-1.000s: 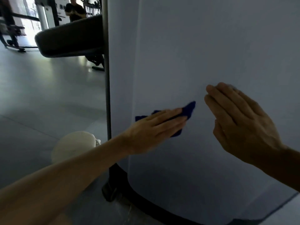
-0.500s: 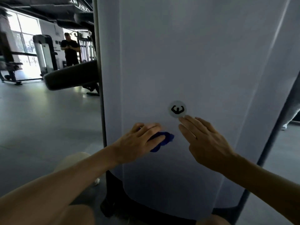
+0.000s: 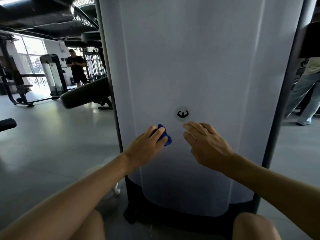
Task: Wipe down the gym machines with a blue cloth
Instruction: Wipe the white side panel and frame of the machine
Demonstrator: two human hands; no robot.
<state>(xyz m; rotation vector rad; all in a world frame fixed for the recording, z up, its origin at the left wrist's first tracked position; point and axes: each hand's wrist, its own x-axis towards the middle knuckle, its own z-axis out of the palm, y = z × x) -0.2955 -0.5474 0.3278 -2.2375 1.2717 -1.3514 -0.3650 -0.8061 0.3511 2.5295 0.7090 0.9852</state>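
The left hand (image 3: 147,146) curls its grip round the bunched blue cloth (image 3: 165,137), pressing it against the pale machine panel (image 3: 199,58), below and left of the round logo (image 3: 182,114). The right hand (image 3: 207,146), fingers relaxed and holding nothing, rests just below that logo.
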